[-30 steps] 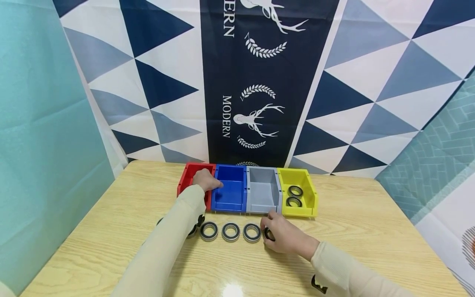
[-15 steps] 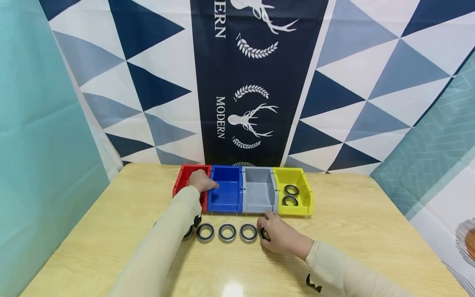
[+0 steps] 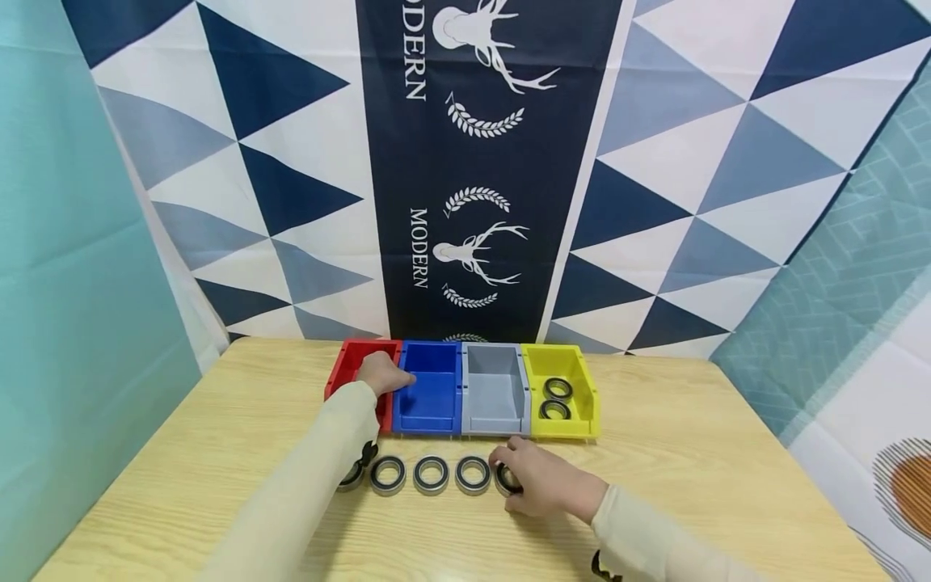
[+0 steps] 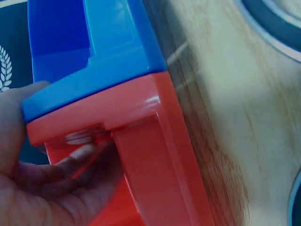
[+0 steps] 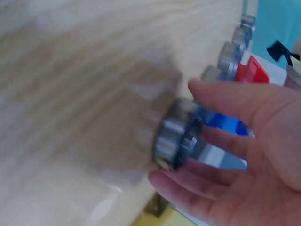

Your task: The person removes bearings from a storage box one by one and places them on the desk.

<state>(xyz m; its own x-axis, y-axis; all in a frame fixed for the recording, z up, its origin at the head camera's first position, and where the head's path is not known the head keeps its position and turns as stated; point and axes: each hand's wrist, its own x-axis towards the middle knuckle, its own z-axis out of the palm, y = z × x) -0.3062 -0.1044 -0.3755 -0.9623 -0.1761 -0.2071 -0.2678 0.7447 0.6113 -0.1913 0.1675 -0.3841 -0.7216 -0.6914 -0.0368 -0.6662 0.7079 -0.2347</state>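
Note:
In the head view, my left hand reaches over the red bin. It grips the wall shared with the blue bin: the left wrist view has the thumb on the blue side and curved fingers inside the red one. My right hand is around the rightmost ball bearing of a row on the table. In the right wrist view its fingers are spread about the bearing, with a small gap at the thumb. Part of this bearing is hidden by the hand.
More bearings lie in a line before the bins, one partly under the left sleeve. A grey bin and a yellow bin continue the bin row; two bearings lie in the yellow one. A patterned cloth hangs behind.
The head view has shifted a little, moving the scene left and slightly down. The right thumb has spread away from the bearing, which shows more. The left hand keeps its hold on the bin wall.

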